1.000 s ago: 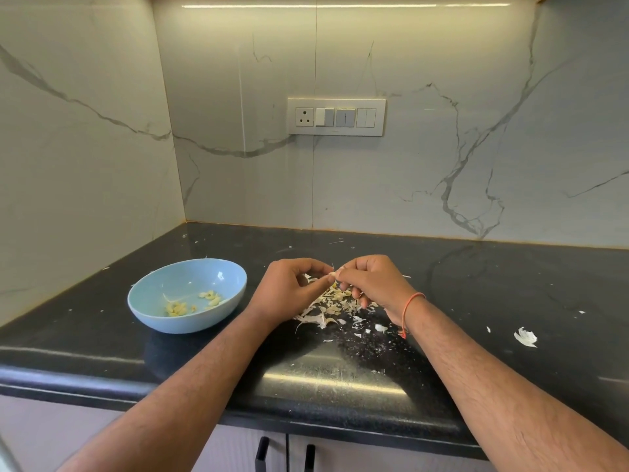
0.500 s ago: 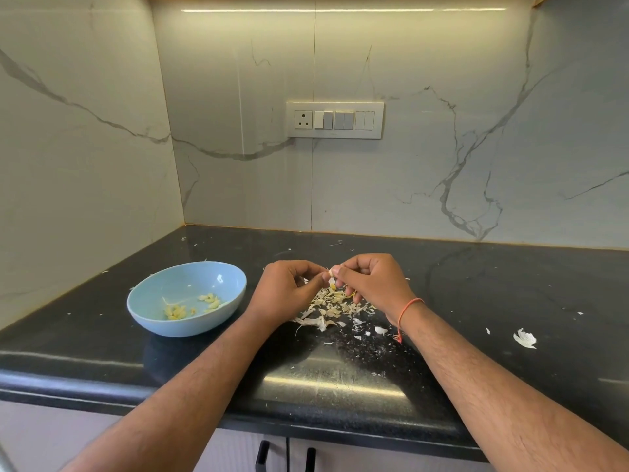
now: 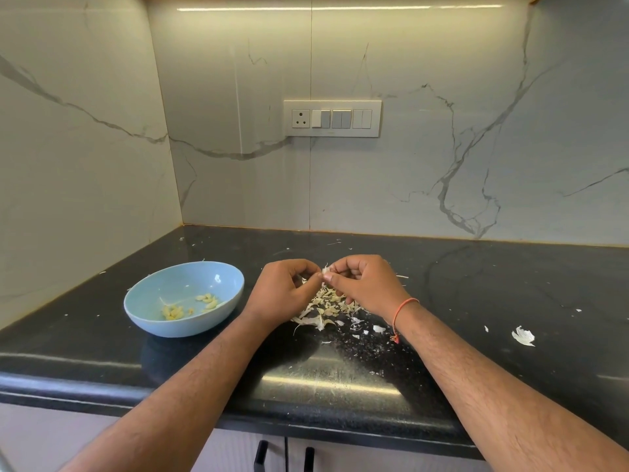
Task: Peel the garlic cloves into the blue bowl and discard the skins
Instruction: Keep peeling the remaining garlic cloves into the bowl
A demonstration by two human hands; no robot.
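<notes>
Two bare hands meet over a shiny black stone counter [image 3: 340, 379]. The left hand [image 3: 284, 287] and the right hand [image 3: 366, 284] both have curled fingers, and their fingertips pinch one small white garlic clove [image 3: 326, 271] between them, held just above a loose pile of pale papery garlic skins [image 3: 326, 306]. A round light blue bowl [image 3: 153, 289] sits at nine o'clock from the hands, with peeled yellow garlic cloves [image 3: 190, 306] inside. A thin orange thread band [image 3: 403, 310] circles the right wrist. One white skin scrap [image 3: 523, 336] lies well apart at four o'clock.
</notes>
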